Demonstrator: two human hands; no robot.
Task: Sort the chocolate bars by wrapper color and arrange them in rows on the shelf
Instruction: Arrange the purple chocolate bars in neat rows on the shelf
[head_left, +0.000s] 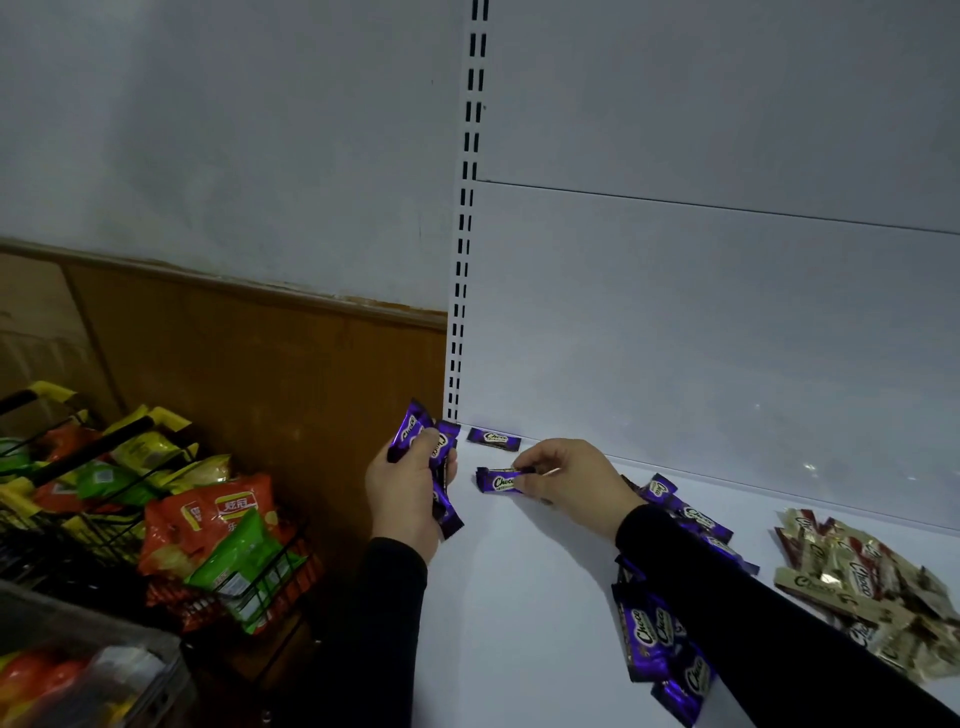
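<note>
One purple chocolate bar (493, 438) lies flat at the back left corner of the white shelf (519, 597). Just in front of it, my right hand (566, 480) pinches a second purple bar (496, 481) that sits on the shelf surface. My left hand (402, 493), at the shelf's left edge, grips a bunch of several purple bars (426, 441). A loose heap of purple bars (660, 639) lies under and beside my right sleeve. A pile of gold and brown bars (857, 582) lies at the right.
The shelf's white back panel (701, 338) and slotted upright (465, 260) rise behind the bars. Left of the shelf stands a black wire rack (156, 519) full of snack bags, against a brown wood wall panel (260, 374).
</note>
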